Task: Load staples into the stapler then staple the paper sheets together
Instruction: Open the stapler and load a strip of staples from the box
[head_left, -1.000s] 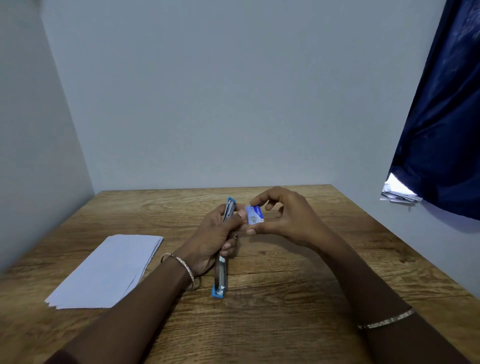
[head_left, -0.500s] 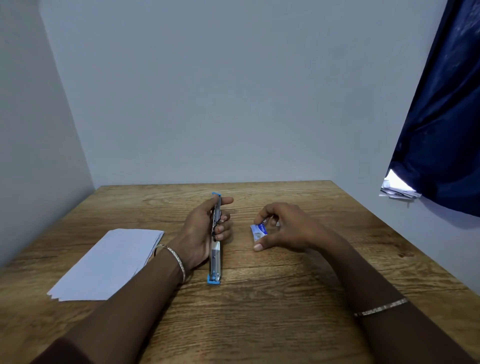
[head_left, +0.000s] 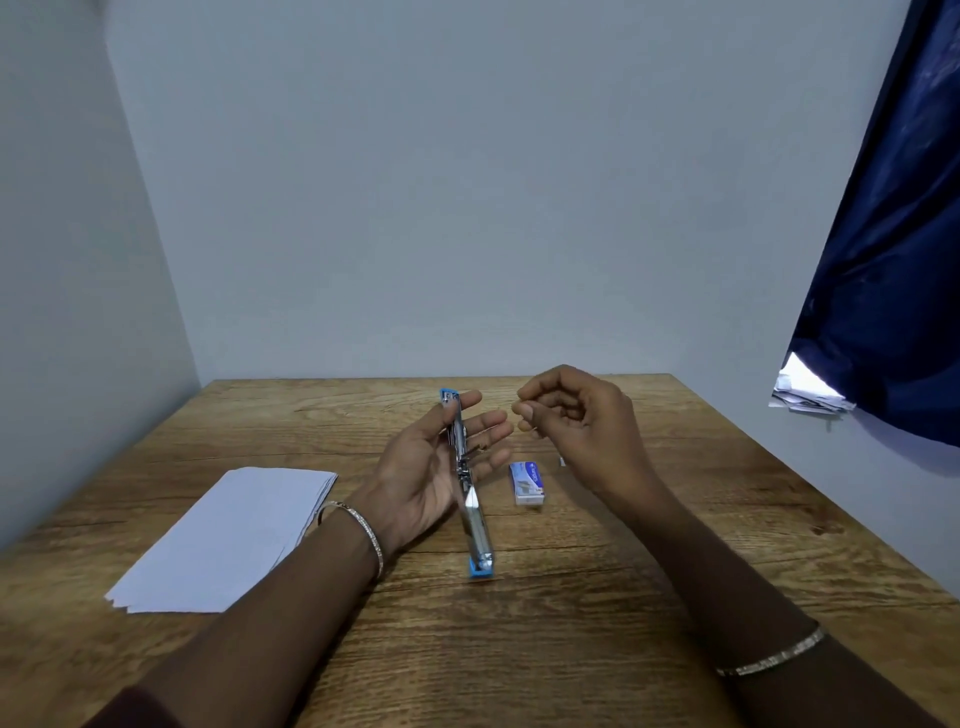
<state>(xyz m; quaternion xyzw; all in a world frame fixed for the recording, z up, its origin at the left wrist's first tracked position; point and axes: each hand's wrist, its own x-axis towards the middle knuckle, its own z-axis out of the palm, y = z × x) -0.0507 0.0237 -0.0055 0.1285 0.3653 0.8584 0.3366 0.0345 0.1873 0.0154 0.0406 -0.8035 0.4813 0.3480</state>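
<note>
Left hand (head_left: 426, 467): holds the opened stapler (head_left: 467, 488) between thumb and nearly straight fingers.
Right hand (head_left: 576, 415): raised, fingers curled, thumb meeting forefinger; whether they pinch something, I cannot tell.
Staple box (head_left: 527, 483): on the desk (head_left: 571, 623), just beside the stapler.
Paper sheets (head_left: 228, 535): stacked at the left.

Setting: plain room corner used as a desk spot; home or small office, cannot tell which. Evidence: wood-grain surface (head_left: 571, 649) set against two bare pale walls (head_left: 467, 208). Dark blue curtain (head_left: 893, 291) at right, loose papers (head_left: 805, 397) under its edge. Stationery on the surface: stack of paper sheets (head_left: 234, 535), stapler (head_left: 470, 499), staple box (head_left: 526, 483).
</note>
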